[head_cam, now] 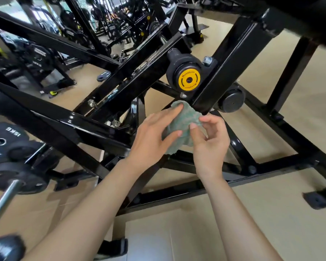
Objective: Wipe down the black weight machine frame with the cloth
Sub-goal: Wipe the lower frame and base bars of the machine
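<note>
Head view: my left hand grips the bunched green cloth and my right hand pinches its edge, just under the lower end of the black frame beside the yellow pivot cap. Wadded like this, it could snag on the bolt there, or miss the beam's underside.

**Bright, even light; blurred, bowed edges**

Only soft shadows are cast on the beige floor. Glare streaks are seen on the black frame toward 9 o'clock. The green cloth at centre is rendered sharply. The weight plate at 8 o'clock is smeared, and tubes are bowed near the edges.
</note>
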